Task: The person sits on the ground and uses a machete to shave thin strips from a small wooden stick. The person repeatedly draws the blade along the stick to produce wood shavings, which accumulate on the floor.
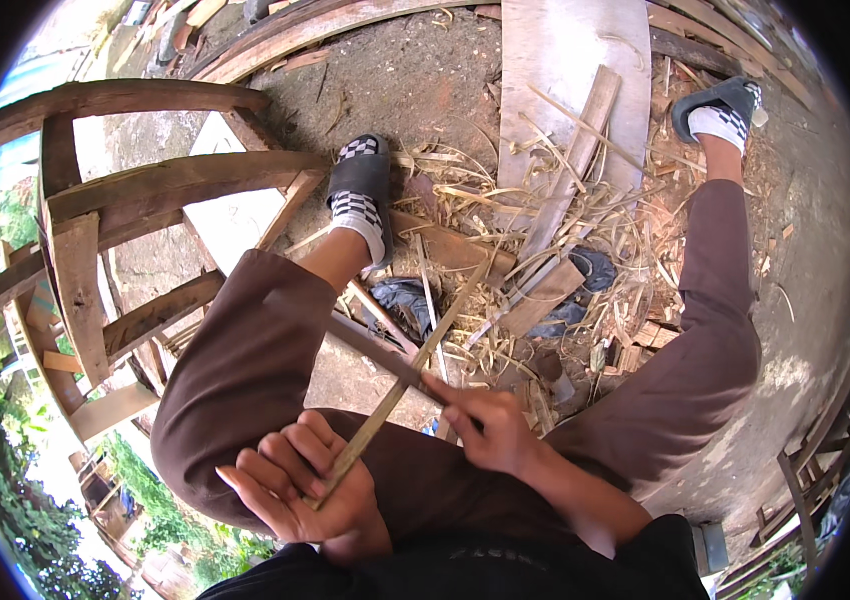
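My left hand (303, 485), fingers curled, grips the near end of a thin bamboo strip (369, 430), which slants up and away to the right over my lap. My right hand (497, 432) is closed on a long dark-bladed knife (373, 350); its handle is mostly hidden in my fist. The blade points to the upper left and crosses the strip around its middle. Whether the edge bites into the strip cannot be made out. The strip's far end overlaps the pile of pale shavings (465, 190) on the ground between my feet.
A flat board (570, 30) with a narrow plank (575, 165) on it lies ahead. Wood blocks (545, 298) and dark cloth or plastic (400, 305) sit among the shavings. A wooden frame (175, 185) stands at the left, close to my knee. Both legs are spread around the pile.
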